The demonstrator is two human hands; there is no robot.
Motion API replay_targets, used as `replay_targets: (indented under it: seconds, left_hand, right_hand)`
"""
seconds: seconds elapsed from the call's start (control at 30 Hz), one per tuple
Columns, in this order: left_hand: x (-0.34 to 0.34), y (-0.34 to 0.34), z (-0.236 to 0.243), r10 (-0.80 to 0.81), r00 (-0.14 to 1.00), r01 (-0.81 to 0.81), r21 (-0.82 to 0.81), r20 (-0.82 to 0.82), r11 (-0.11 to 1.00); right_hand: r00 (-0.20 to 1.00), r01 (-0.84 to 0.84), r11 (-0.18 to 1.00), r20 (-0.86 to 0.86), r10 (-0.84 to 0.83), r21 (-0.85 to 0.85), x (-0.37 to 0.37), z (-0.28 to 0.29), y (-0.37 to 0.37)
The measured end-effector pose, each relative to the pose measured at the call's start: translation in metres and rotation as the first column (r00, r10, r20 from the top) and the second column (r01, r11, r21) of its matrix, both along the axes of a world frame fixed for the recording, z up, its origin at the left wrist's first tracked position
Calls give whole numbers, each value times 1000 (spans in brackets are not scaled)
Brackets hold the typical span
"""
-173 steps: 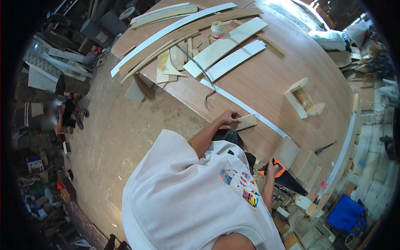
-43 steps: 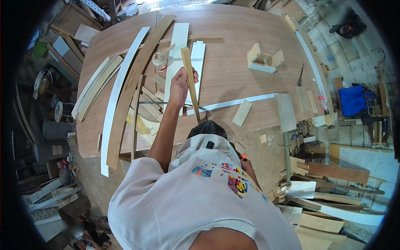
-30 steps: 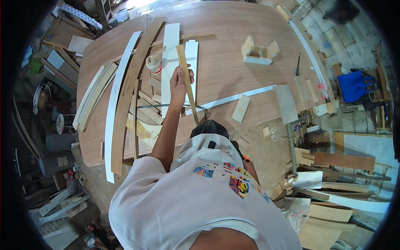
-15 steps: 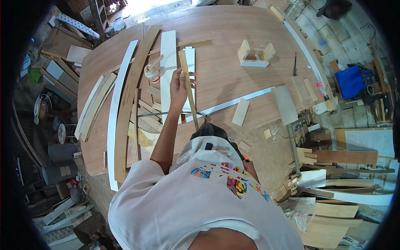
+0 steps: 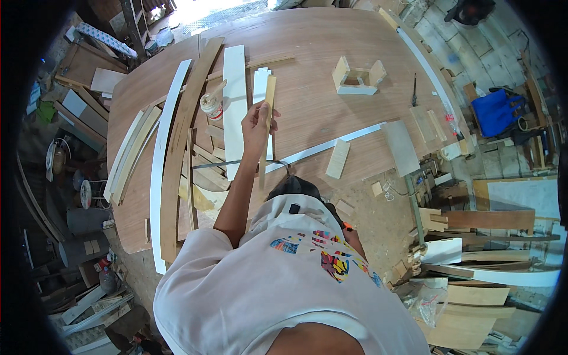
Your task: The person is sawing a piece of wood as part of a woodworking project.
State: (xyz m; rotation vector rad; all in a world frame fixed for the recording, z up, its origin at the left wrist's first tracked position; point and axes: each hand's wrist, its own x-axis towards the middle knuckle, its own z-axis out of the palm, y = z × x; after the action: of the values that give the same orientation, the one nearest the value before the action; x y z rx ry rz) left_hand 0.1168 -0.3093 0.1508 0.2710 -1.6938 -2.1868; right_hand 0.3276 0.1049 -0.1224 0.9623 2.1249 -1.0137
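My left hand (image 5: 257, 123) is closed around a narrow wooden strip (image 5: 270, 90), held over the table with its top leaning slightly right. Beneath and beside the strip lie a white piece with a notched end (image 5: 260, 84) and a wide white plank (image 5: 235, 83). To the left of the plank stands a glue jar (image 5: 212, 107) with a wooden stick or brush handle in its mouth. A little of my right forearm (image 5: 354, 239) shows beside my body; its hand is hidden.
Long boards (image 5: 189, 124) lie across the left of the wooden table (image 5: 307, 41). A small open wooden frame (image 5: 357, 90) stands at the far right. Nearer are a white strip (image 5: 331, 142) and a wooden block (image 5: 338, 158). Stacked offcuts (image 5: 488, 219) crowd the right floor.
The strip in my left hand has turned: its top has swung to the right and its lower end to the left. The whole view has shifted slightly.
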Motion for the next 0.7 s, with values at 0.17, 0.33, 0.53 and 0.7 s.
replay_targets:
  seconds: [0.17, 0.33, 0.53, 0.7]
  left_hand:
    - [3, 6, 6, -17, 994, 23, -63, 104, 998]
    - [7, 14, 16, -44, 985, 64, -119, 165, 991]
    - [17, 21, 12, 133, 988, -75, -529, 73, 845]
    - [21, 33, 24, 172, 985, -132, -647, -2, 751]
  right_hand:
    - [999, -40, 999, -23, 40, -19, 1, 5, -2]
    - [996, -42, 998, -86, 37, -51, 5, 1, 0]
    - [996, -72, 997, -52, 72, 1, 3, 3, 0]
    - [999, -38, 998, -25, 37, -46, 6, -16, 10]
